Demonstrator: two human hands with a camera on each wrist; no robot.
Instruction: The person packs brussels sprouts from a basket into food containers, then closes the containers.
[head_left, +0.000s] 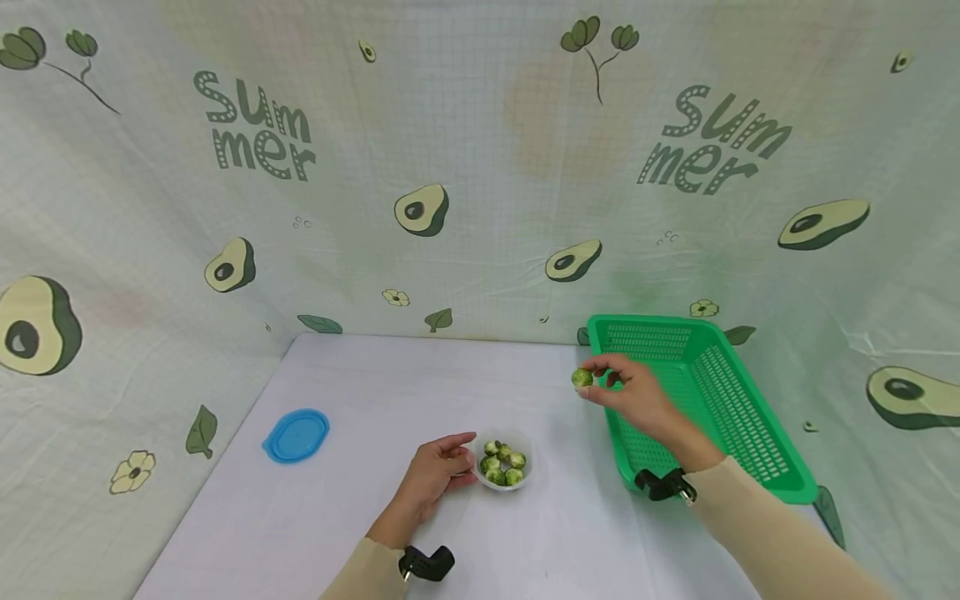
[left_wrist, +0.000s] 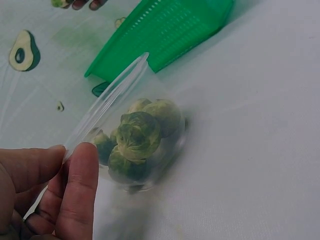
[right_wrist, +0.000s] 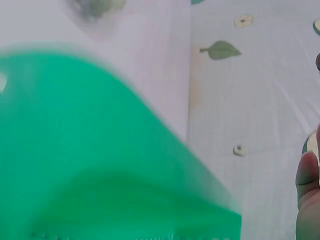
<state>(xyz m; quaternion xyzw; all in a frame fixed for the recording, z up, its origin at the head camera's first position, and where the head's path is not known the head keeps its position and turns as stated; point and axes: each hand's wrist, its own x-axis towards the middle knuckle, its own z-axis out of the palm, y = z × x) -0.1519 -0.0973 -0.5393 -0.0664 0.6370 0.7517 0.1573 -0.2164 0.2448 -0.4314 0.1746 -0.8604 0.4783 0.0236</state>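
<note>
A small translucent bowl (head_left: 504, 487) holding several Brussels sprouts (left_wrist: 139, 135) stands on the white table. My left hand (head_left: 438, 475) pinches its rim between thumb and finger, seen closely in the left wrist view. Over the left edge of the green basket, my right hand (head_left: 630, 392) pinches one Brussels sprout (head_left: 582, 377) between thumb and fingertips. In the right wrist view only part of the right hand (right_wrist: 309, 200) shows at the right edge, and the sprout it holds is out of sight there.
A green perforated basket (head_left: 750, 392) stands at the right of the table, under the right forearm. On the left lies a blue lid (head_left: 297, 435) with a small tab. A printed cloth (head_left: 480, 167) with avocados hangs behind the table.
</note>
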